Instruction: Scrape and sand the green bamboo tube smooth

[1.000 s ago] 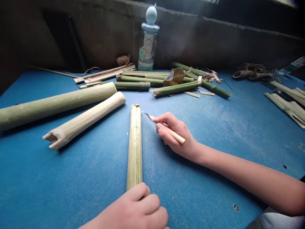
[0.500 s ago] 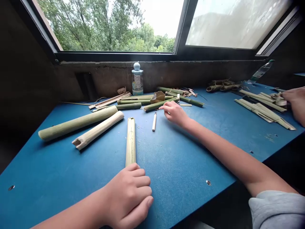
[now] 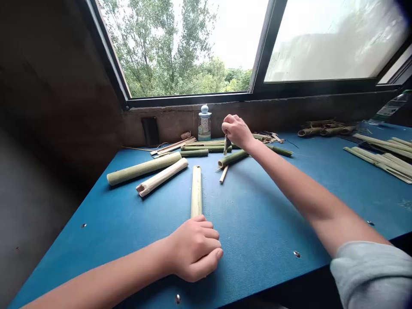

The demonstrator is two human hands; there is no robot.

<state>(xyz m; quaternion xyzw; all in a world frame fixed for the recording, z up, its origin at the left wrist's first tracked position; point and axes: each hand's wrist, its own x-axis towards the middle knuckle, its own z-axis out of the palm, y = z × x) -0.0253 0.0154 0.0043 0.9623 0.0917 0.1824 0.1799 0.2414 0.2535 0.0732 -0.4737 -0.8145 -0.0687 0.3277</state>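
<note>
My left hand is closed over the near end of a pale bamboo length, which lies on the blue table and points away from me. My right hand is raised above the bamboo pile at the back. Its fingers pinch a small, dark brown, flat piece that hangs down; its exact kind is unclear. Just below, a hollow green bamboo tube lies tilted over a short pale wooden stick, hiding its far end.
Left of the held bamboo lie a thick green bamboo tube and a peeled pale one. A lidded jar and a black phone-like slab stand by the wall. Bamboo strips and a tilted bottle are at right.
My right hand has lifted the brown piece off the bamboo pile. A green tube has shifted over the short stick. The view has swung left; my left hand keeps its grip.
</note>
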